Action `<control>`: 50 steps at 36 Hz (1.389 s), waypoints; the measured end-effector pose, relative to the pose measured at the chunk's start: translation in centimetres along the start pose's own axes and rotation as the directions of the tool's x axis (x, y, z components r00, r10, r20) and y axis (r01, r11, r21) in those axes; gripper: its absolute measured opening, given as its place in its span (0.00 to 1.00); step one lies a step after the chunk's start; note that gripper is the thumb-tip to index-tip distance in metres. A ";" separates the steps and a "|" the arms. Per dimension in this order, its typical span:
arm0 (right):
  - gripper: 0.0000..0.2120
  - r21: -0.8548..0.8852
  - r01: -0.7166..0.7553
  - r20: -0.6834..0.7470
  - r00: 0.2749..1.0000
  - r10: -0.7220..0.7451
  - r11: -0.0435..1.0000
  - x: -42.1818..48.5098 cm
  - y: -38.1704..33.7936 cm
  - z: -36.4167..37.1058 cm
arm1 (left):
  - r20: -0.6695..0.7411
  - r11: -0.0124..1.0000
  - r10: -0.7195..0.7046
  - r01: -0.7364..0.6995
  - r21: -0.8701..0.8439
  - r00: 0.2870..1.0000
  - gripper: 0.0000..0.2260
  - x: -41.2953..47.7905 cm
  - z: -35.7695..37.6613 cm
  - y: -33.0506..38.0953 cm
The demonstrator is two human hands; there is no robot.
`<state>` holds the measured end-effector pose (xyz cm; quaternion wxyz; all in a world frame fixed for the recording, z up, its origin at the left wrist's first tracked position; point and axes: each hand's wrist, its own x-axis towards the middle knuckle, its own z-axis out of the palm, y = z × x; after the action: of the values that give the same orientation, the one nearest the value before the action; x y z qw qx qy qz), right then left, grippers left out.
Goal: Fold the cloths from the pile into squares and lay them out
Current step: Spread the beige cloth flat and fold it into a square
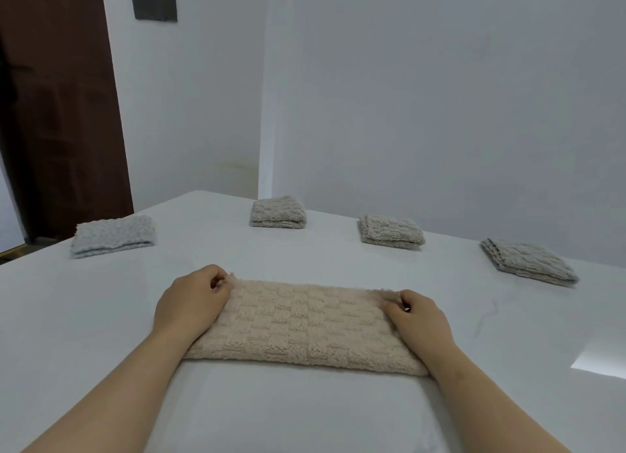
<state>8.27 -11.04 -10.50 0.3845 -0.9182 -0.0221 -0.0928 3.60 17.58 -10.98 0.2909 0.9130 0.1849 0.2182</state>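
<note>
As seen from the head camera, the white tabletop (101,317) carries five cloths. Four are already folded into squares and set well apart from one another toward the far side: a pale grey-blue square (113,235) at the left edge, a grey-beige square (278,212) near the far corner, a second grey-beige square (391,232) to its right, and a darker grey square (528,262) furthest right.

The beige cloth (305,327) lies flat directly in front of me, nearer than all four squares. It is doubled into a long rectangle running left to right, with a faint crease down its middle.

My left hand (191,300) lies over the left end of that rectangle, fingers curled, pinching the far left corner between thumb and fingertips. My right hand (418,320) lies over the right end in the same manner, pinching the far right corner. Both forearms cross the short ends of the cloth; its near edge lies flat on the tabletop between them.

Beyond the tabletop stand plain white walls, a brown door (61,113) at left, and a dark panel (154,5) high on the wall.
</note>
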 end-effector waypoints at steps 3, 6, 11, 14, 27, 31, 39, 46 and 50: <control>0.17 -0.005 -0.041 0.032 0.999 0.042 0.999 0.4 -0.1 0.1 | 0.017 0.999 0.016 -0.017 0.034 1.000 0.05 0.0 0.1 0.0; 0.16 0.019 -0.082 0.014 0.997 0.081 0.996 0.7 -0.3 0.1 | 0.009 1.000 -0.003 0.002 0.019 1.000 0.06 0.3 0.1 -0.2; 0.10 -0.070 -0.107 -0.014 0.994 0.106 0.992 0.8 -0.9 0.7 | 0.000 0.999 -0.036 0.036 -0.001 0.999 0.06 0.5 0.1 -0.2; 0.07 -0.137 -0.098 -0.025 0.995 0.095 0.986 0.7 -1.1 0.8 | 0.033 0.998 -0.051 0.050 0.028 0.998 0.05 1.1 0.1 -0.3; 0.03 -0.105 0.003 0.002 1.000 -0.003 0.994 2.2 0.1 0.6 | 0.078 0.996 -0.012 0.005 0.093 0.997 0.04 2.5 0.4 -0.4; 0.03 -0.084 0.014 0.058 0.998 -0.009 0.996 2.8 0.4 0.9 | 0.105 0.995 0.006 -0.016 0.097 0.995 0.04 2.5 0.5 -0.4; 0.07 -0.184 0.036 0.129 0.992 -0.012 0.982 2.9 0.1 0.8 | 0.168 0.979 0.050 -0.081 0.187 0.984 0.04 2.3 0.7 -0.1; 0.09 -0.144 0.045 0.136 0.990 -0.025 0.989 2.9 0.0 0.7 | 0.106 0.998 0.066 -0.064 -0.015 0.992 0.07 2.4 0.5 -0.5; 0.13 -0.058 0.047 0.106 0.994 -0.041 0.997 2.7 0.1 0.7 | 0.121 0.997 0.064 -0.058 -0.054 0.991 0.06 2.6 0.5 -0.7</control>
<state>11.02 -10.68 -10.58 0.3527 -0.9323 -0.0596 -0.0534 5.84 19.06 -11.00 0.3180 0.9223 0.1329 0.1749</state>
